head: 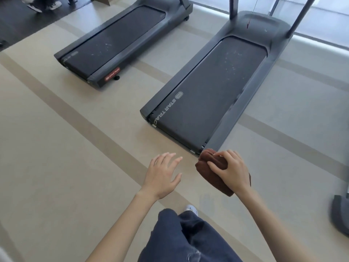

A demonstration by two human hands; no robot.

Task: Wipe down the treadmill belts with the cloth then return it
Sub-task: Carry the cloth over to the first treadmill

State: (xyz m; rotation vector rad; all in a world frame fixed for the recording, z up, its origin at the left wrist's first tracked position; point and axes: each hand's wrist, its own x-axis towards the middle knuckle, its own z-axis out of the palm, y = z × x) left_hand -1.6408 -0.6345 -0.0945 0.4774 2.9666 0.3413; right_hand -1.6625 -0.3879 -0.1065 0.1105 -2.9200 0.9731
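Note:
My right hand (231,170) grips a folded brown cloth (209,168), held in the air just in front of the rear right corner of the nearer treadmill. That treadmill's dark belt (209,95) carries pale specks near its far end. A second treadmill's belt (115,40) lies further off to the left, also speckled. My left hand (163,175) hovers beside the cloth with fingers spread and holds nothing.
Beige floor with darker stripes (75,118) surrounds the machines. Upright posts (300,17) rise at the nearer treadmill's front. Another machine's base (340,212) sits at the right edge. Someone's shoes (44,5) show at top left. My leg and shoe (190,208) are below.

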